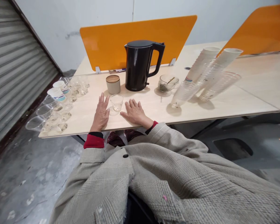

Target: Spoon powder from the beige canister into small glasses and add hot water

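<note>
My left hand (100, 113) lies flat on the light wooden table (224, 102), fingers spread, holding nothing. My right hand (135, 112) also rests palm down and open, just right of it. Between them, slightly farther from me, stands a small clear glass cup (116, 102), upright and untouched. Behind the cup are a beige canister with a wooden lid (113, 84) and a black electric kettle (139, 65). To the kettle's right sits a glass mug (168, 82) with a spoon and dark leaves inside.
Tall stacks of paper and clear plastic cups (207, 74) stand at the right. Several clear cups and two paper cups (58, 102) line the table's left end. An orange divider panel (135, 40) backs the table. A roller shutter (11, 68) is on the left.
</note>
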### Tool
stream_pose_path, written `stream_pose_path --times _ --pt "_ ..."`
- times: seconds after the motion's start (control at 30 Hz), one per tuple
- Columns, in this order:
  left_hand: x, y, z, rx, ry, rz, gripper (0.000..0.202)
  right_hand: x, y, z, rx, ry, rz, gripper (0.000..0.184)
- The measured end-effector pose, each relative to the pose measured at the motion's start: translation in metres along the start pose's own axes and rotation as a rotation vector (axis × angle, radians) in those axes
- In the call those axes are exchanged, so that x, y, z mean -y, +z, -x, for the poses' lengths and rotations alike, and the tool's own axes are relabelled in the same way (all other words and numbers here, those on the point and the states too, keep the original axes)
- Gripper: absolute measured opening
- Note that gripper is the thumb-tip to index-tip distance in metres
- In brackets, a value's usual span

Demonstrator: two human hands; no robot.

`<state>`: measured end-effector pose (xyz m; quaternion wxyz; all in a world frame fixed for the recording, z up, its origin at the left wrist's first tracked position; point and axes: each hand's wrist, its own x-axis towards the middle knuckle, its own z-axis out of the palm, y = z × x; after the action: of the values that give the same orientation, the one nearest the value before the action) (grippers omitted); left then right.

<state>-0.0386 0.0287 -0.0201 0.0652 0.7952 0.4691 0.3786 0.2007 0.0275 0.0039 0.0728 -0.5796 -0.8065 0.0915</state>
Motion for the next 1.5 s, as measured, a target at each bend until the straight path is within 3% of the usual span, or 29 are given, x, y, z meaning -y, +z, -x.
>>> stream_pose_path --times 0.2,0.33,0.5,0.6,0.93,1.27,1.37,1.5 --pt "-0.019 -0.005 -0.001 0.054 -0.105 -0.177 0.069 0.0 -0.001 0.0 0.004 0.0 -0.003 0.086" --pt "-0.018 -0.004 -0.001 0.083 -0.151 -0.178 0.073 0.0 -0.001 0.0 -0.006 -0.007 0.0 0.085" --pt "-0.017 0.0 -0.002 0.303 -0.28 -0.317 0.067 -0.002 0.0 -0.001 -0.007 -0.01 -0.006 0.085" --pt "-0.022 0.0 -0.004 0.371 -0.281 -0.379 0.062 -0.002 0.0 -0.001 0.001 -0.006 -0.007 0.086" --pt "-0.031 0.002 -0.009 0.432 -0.309 -0.44 0.066 -0.001 0.001 -0.001 0.013 -0.002 0.011 0.088" --pt "-0.024 0.006 -0.008 0.407 -0.304 -0.411 0.066 -0.002 0.002 -0.001 -0.002 -0.012 -0.017 0.087" --pt "-0.025 0.005 -0.008 0.413 -0.307 -0.424 0.066 -0.007 0.002 -0.003 -0.062 0.001 -0.102 0.091" --pt "-0.025 0.006 -0.007 0.402 -0.297 -0.421 0.065 -0.012 -0.004 -0.008 -0.254 -0.046 -0.191 0.094"
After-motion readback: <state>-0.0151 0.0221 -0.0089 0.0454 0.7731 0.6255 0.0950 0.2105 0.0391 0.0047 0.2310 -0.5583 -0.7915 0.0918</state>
